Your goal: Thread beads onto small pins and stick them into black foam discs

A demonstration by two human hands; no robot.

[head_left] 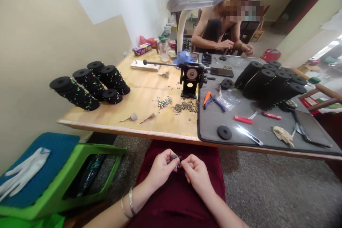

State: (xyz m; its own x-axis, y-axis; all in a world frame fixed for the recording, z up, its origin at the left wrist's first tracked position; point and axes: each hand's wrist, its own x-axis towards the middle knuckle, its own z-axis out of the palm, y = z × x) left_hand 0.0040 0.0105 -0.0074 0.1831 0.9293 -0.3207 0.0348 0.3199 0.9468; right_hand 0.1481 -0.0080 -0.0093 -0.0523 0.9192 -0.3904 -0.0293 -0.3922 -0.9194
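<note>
Both my hands are low over my dark red lap, below the table's front edge. My left hand (161, 168) is closed in a pinch on a small dark metal piece (175, 157). My right hand (196, 171) is closed too, its fingertips pinched right beside that piece; what it holds is too small to name. On the wooden table (139, 99) above lie a pile of small metal parts (185, 106), a scatter of coloured beads (163, 103) and two small tufted pieces (133, 117).
A black hand-crank device (191, 78) stands mid-table by a grey mat (240, 128) with pliers (213, 100), discs and black spool stacks (267, 82). More stacks (88, 83) sit left. A person works at the far end. A green stool (53, 181) with a white glove (24, 171) stands left.
</note>
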